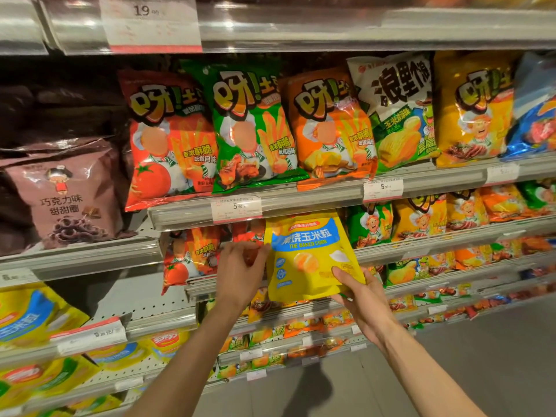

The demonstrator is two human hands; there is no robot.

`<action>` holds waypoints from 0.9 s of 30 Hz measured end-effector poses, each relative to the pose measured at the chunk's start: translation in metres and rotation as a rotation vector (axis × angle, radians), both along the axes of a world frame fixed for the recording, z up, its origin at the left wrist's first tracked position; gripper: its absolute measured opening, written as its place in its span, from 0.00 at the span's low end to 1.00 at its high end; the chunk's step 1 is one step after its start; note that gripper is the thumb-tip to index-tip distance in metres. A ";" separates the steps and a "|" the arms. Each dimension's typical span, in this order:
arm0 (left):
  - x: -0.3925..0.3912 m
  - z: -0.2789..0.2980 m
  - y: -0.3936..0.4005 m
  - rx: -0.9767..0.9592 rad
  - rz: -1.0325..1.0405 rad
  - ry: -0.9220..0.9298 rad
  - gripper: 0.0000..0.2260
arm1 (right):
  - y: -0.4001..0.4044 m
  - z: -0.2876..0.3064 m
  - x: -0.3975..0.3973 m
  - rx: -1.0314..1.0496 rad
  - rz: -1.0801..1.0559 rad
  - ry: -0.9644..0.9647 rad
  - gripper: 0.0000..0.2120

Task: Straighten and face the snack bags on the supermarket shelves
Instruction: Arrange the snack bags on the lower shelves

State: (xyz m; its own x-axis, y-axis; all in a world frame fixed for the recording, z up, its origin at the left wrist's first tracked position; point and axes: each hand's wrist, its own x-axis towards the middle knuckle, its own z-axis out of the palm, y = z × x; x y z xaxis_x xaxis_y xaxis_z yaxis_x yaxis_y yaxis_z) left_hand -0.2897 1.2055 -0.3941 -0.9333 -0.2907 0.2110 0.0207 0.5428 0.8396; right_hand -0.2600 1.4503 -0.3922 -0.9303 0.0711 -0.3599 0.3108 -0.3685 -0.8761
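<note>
A person's right hand pinches the lower right corner of a yellow plastic baked-corn bag with a blue banner, held upright before the grey metal supermarket shelf, while the left hand, fingers curled, touches the bag's upper left edge.

shelves | snack bags standing upright in rows, faces outward

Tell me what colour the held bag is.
Yellow with a blue band, bag, in the head view.
</note>
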 end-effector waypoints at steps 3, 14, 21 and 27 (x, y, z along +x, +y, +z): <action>0.005 0.003 0.008 0.053 -0.075 -0.157 0.18 | -0.001 -0.004 0.005 -0.046 0.034 -0.009 0.22; 0.012 -0.004 0.007 0.472 -0.203 -0.338 0.24 | 0.019 -0.013 0.015 0.256 0.362 -0.037 0.33; 0.034 -0.015 -0.004 0.328 -0.287 -0.343 0.26 | 0.010 -0.013 -0.016 0.290 0.327 0.020 0.20; 0.058 -0.021 -0.016 0.229 -0.329 -0.407 0.24 | 0.002 -0.036 -0.014 0.427 0.362 0.009 0.25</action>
State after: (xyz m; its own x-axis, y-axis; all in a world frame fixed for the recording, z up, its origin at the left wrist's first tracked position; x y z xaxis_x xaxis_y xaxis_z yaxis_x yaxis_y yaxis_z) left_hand -0.2318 1.1898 -0.4151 -0.9752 0.0325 -0.2190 -0.1924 0.3657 0.9107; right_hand -0.2743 1.4521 -0.4286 -0.9254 -0.1160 -0.3607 0.3430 0.1481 -0.9276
